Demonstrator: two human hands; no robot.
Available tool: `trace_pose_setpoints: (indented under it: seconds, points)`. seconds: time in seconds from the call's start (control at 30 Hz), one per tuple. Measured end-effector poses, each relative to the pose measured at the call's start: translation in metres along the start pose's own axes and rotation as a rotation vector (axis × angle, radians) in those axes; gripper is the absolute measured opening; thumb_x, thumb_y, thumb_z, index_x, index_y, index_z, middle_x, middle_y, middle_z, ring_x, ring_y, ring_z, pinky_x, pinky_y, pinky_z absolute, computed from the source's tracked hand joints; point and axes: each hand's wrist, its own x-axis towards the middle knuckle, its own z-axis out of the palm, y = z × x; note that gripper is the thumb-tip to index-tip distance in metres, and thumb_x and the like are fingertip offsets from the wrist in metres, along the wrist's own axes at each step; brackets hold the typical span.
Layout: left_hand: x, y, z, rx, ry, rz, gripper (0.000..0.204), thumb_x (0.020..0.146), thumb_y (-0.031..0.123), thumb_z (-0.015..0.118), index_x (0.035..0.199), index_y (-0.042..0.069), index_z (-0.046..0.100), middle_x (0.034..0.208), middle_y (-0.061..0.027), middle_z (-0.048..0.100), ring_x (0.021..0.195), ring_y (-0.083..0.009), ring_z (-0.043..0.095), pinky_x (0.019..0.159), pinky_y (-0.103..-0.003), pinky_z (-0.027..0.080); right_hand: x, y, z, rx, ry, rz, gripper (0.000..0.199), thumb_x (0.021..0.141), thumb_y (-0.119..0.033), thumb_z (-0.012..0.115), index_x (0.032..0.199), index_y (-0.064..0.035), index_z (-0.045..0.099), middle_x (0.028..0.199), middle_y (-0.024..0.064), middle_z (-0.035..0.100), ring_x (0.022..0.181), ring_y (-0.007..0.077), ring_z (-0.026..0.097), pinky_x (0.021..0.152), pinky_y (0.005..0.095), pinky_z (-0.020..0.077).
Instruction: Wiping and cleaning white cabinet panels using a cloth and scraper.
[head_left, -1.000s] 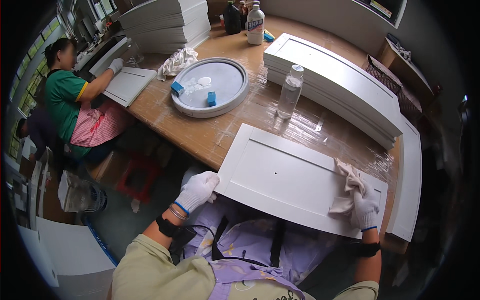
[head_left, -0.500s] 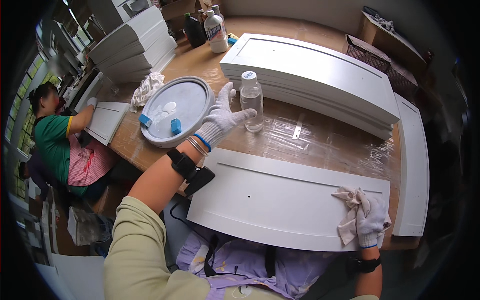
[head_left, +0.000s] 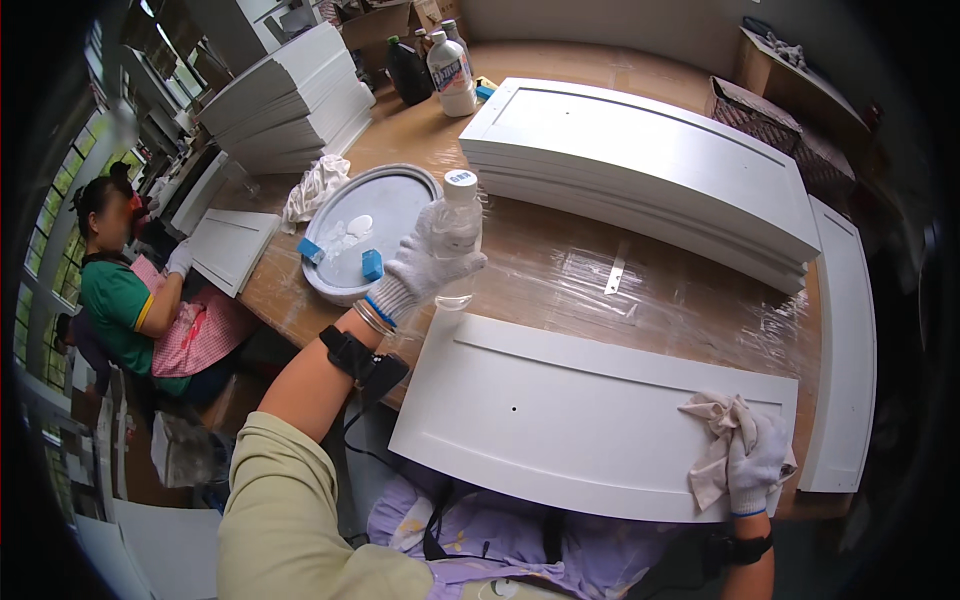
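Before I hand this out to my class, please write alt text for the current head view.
A gloved left hand grasps a clear bottle near a round grey tray, while the gloved right hand holds a bunched cloth against a white panel. Beyond are stacked white panels; at left, a co-worker in a green shirt.

Moderate daylight, fisheye frame.
Windows (head_left: 68,190) bright at far left; glare on plastic film (head_left: 575,268); edges bowed, rim black.
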Motion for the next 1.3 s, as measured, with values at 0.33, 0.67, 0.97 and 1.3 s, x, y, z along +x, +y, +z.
trace_pose_setpoints:
  seconds: [0.33, 0.67, 0.97, 1.3]
  points:
    - [-0.090, 0.010, -0.055, 0.919, -0.310, 0.033, 0.061, 0.068, 0.021, 0.077, 0.121, 0.015, 0.049, 0.090, -0.0124, 0.061, 0.087, -0.0339, 0.062, 0.073, -0.042, 0.051, 0.001, -0.001, -0.003, -0.052, -0.067, -0.031, 0.034, 0.077, -0.011, 0.061, 0.110, -0.0150, 0.068, 0.088, 0.0081, 0.062, 0.086, 0.0302, 0.055, 0.079, 0.0406, 0.0440]
    - [-0.077, 0.002, -0.029, 1.238, -0.257, 0.418, 0.039, 0.083, 0.016, 0.056, 0.121, 0.019, 0.055, 0.079, -0.0085, 0.060, 0.073, -0.0253, 0.062, 0.061, -0.038, 0.049, 0.000, 0.004, 0.002, -0.104, -0.070, -0.059, 0.034, 0.079, -0.016, 0.060, 0.112, -0.0184, 0.067, 0.084, 0.0070, 0.063, 0.080, 0.0305, 0.055, 0.075, 0.0403, 0.0451]
    - [-0.059, 0.032, 0.027, 1.233, -0.368, 0.498, 0.035, 0.088, 0.017, 0.051, 0.123, 0.021, 0.054, 0.083, -0.0046, 0.061, 0.080, -0.0225, 0.064, 0.069, -0.038, 0.046, 0.001, -0.006, -0.003, -0.080, -0.110, 0.028, 0.033, 0.075, -0.006, 0.061, 0.106, -0.0111, 0.069, 0.090, 0.0095, 0.063, 0.088, 0.0281, 0.057, 0.082, 0.0379, 0.0453]
    - [-0.066, 0.034, 0.012, 1.211, -0.300, 0.440, 0.048, 0.080, 0.016, 0.061, 0.127, 0.016, 0.050, 0.081, -0.0088, 0.059, 0.076, -0.0252, 0.062, 0.064, -0.038, 0.048, -0.008, 0.012, 0.007, -0.063, 0.152, 0.062, 0.040, 0.080, -0.004, 0.058, 0.120, -0.0100, 0.062, 0.100, 0.0145, 0.061, 0.089, 0.0292, 0.058, 0.083, 0.0369, 0.0474]
